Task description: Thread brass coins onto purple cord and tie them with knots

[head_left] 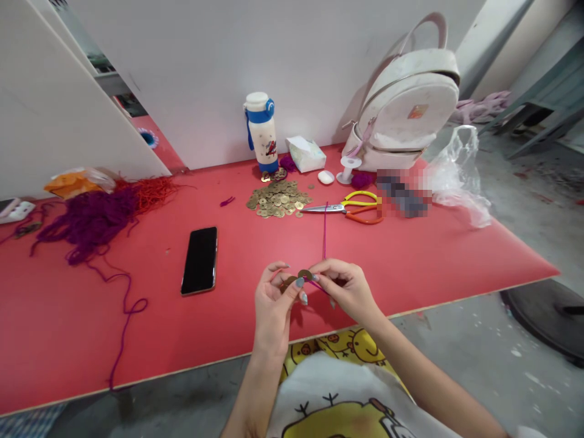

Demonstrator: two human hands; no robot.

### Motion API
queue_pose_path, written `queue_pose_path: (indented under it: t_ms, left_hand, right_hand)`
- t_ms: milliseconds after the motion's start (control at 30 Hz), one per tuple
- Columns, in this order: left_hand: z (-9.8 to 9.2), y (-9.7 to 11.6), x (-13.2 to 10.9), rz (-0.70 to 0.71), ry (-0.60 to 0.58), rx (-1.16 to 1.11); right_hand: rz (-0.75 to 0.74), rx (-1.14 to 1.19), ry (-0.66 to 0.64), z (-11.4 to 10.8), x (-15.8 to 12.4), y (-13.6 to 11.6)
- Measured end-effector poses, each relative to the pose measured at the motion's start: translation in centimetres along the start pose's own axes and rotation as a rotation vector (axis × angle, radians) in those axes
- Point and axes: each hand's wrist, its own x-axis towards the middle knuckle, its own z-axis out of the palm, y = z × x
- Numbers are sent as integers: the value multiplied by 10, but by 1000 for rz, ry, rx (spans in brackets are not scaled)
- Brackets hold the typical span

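Observation:
Between the fingertips of my two hands is a brass-coloured coin (305,275). My left hand (278,295) pinches it with thumb and fingers, and another coin (288,282) shows behind those fingers. My right hand (349,286) is closed on a purple cord (318,285) right beside the coin; whether the cord passes through the coin's hole I cannot tell. A length of purple cord (324,234) runs from the hands up over the scissors (340,208), which have yellow and orange handles. Beyond my hands lies a heap of holed brass coins (280,198).
On the red tabletop (255,243) a phone (199,260) lies left of my hands. Purple yarn (91,219) and red strands (152,191) are further left. Along the back stand a bottle (263,134), tissues (306,154), a spool (348,170), a white backpack (401,109) and a plastic bag (460,176).

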Motion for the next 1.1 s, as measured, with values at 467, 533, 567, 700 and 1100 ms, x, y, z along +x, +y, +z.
queue_pose_path:
  t_ms: [467, 533, 567, 700, 1100]
  left_hand:
    - [-4, -4, -1, -60, 1, -68]
    - [-4, -4, -1, -61, 0, -66]
    - [-4, -4, -1, -62, -1, -66]
    - [-4, -4, 0, -59, -14, -55]
    - [-5, -5, 0, 139, 14, 136]
  right_hand:
    - [-147, -162, 85, 2, 2, -2]
    - [-157, -174, 92, 2, 2, -2]
    - [-160, -181, 96, 2, 1, -2]
    - [-162, -196, 106, 2, 0, -2]
    - [-183, -101, 14, -5, 1, -13]
